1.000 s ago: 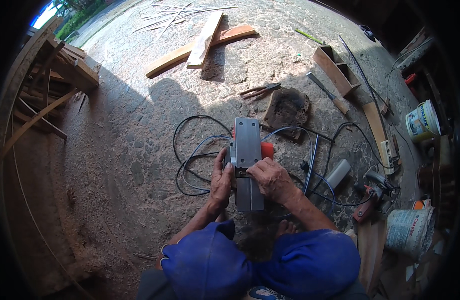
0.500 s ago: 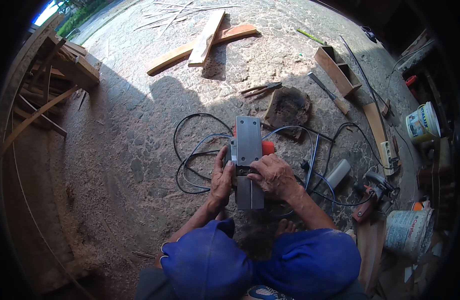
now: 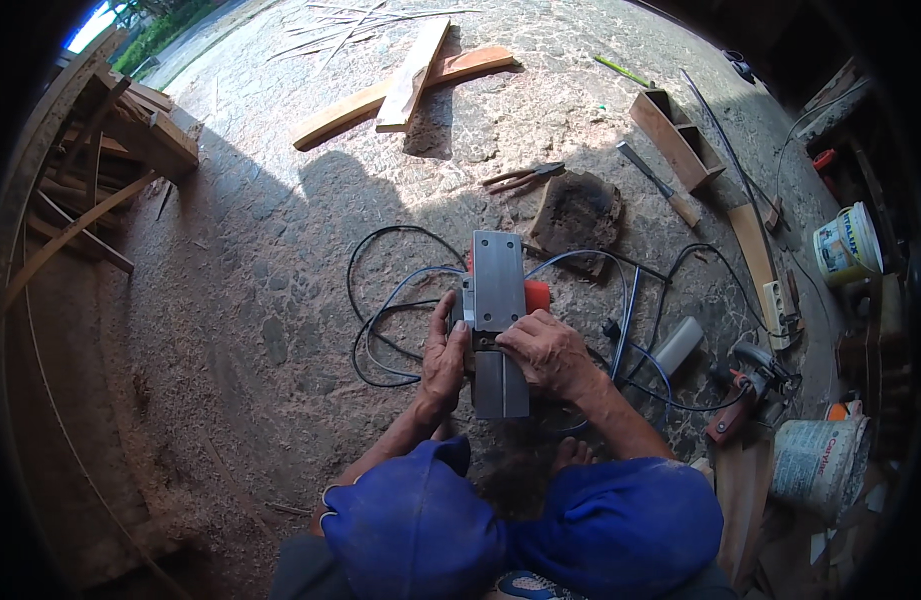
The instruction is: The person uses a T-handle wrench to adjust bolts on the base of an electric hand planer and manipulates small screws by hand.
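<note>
An electric planer (image 3: 500, 285) is turned sole up between my knees, its flat grey metal plates facing me and red parts showing at its sides. My left hand (image 3: 444, 358) is wrapped around its left side, thumb along the edge. Bent over the right edge, my right hand (image 3: 548, 352) has its fingers closed at the dark cutter slot (image 3: 487, 342) between the two plates. Whether a small part is pinched in those fingertips is hidden. Cables (image 3: 356, 275) loop on the ground around the planer.
Beyond the planer lie pliers (image 3: 526, 177), a wood block (image 3: 578, 220), a chisel (image 3: 659, 186) and a wooden box (image 3: 678, 140). Two boards (image 3: 417, 80) cross farther off. Right stand buckets (image 3: 847, 245) and another power tool (image 3: 751, 390); left is a lumber pile (image 3: 101, 150).
The fingers of my right hand have shifted slightly at the cutter slot, the thumb now less visible. My left hand and the planer stay in place.
</note>
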A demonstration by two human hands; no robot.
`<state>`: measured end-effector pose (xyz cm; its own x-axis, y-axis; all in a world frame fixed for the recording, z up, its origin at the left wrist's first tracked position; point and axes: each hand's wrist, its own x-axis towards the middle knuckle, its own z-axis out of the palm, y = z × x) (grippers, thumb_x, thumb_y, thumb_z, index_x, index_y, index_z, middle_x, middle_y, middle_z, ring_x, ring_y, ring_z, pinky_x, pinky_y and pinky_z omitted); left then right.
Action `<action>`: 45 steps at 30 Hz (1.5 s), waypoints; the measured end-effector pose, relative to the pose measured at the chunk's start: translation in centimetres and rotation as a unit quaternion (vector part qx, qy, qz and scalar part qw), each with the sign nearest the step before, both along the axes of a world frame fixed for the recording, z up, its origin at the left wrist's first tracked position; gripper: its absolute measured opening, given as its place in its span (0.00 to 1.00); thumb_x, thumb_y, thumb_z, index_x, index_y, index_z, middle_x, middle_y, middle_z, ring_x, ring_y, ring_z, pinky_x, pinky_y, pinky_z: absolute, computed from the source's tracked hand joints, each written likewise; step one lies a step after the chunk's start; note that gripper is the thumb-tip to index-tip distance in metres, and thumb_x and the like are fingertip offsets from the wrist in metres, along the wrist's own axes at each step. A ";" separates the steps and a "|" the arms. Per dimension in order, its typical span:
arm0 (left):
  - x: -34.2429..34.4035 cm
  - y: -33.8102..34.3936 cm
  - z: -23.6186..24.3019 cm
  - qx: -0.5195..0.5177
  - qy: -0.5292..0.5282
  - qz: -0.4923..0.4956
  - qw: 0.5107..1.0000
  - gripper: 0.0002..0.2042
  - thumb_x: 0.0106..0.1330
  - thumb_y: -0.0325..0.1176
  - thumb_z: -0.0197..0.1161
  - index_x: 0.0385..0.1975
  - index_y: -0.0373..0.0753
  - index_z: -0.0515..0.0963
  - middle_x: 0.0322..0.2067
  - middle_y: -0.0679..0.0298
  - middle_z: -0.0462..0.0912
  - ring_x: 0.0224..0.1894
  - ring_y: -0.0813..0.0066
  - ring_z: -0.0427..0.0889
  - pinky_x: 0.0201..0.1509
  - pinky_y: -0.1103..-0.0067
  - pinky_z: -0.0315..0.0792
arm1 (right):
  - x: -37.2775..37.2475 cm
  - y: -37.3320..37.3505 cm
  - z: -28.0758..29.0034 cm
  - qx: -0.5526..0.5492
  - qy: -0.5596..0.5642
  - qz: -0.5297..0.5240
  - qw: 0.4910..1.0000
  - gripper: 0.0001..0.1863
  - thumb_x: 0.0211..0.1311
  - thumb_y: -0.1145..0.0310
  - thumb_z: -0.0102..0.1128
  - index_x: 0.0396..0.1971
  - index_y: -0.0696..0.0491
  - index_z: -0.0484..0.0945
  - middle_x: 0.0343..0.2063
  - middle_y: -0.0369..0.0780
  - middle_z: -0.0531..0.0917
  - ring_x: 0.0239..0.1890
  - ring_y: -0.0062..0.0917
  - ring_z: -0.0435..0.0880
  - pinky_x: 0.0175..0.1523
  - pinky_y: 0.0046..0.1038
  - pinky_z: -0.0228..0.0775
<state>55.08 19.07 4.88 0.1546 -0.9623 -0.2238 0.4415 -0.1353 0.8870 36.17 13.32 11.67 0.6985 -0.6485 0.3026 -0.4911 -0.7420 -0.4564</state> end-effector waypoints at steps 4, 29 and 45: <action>-0.1 -0.1 -0.1 0.000 0.026 -0.004 1.000 0.26 0.80 0.31 0.48 0.76 0.42 0.54 0.68 0.58 0.65 0.65 0.73 0.69 0.68 0.76 0.66 | 0.0 0.0 0.2 -0.004 0.034 -0.009 0.999 0.06 0.63 0.65 0.66 0.33 0.51 0.83 0.31 0.39 0.81 0.35 0.33 0.79 0.43 0.32 0.76; 0.1 -0.1 0.0 0.007 0.019 -0.008 1.000 0.27 0.80 0.35 0.48 0.76 0.40 0.52 0.71 0.56 0.60 0.68 0.69 0.66 0.70 0.75 0.64 | 0.1 -0.2 -0.2 0.002 0.016 -0.020 1.000 0.09 0.65 0.60 0.65 0.32 0.49 0.81 0.31 0.37 0.79 0.36 0.32 0.81 0.42 0.32 0.78; 0.1 0.0 0.8 0.025 -0.012 -0.009 1.000 0.26 0.81 0.37 0.45 0.76 0.45 0.52 0.65 0.54 0.69 0.62 0.66 0.75 0.66 0.71 0.71 | -9.3 -2.5 -4.4 0.159 -0.152 -0.380 0.899 0.08 0.68 0.70 0.59 0.42 0.55 0.79 0.39 0.48 0.85 0.43 0.47 0.85 0.49 0.40 0.77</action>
<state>55.15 19.07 5.70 0.1422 -0.9526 -0.2688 0.4179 -0.1884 0.8888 26.87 10.84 7.24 -0.0650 -0.9906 0.1200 -0.6180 -0.0545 -0.7843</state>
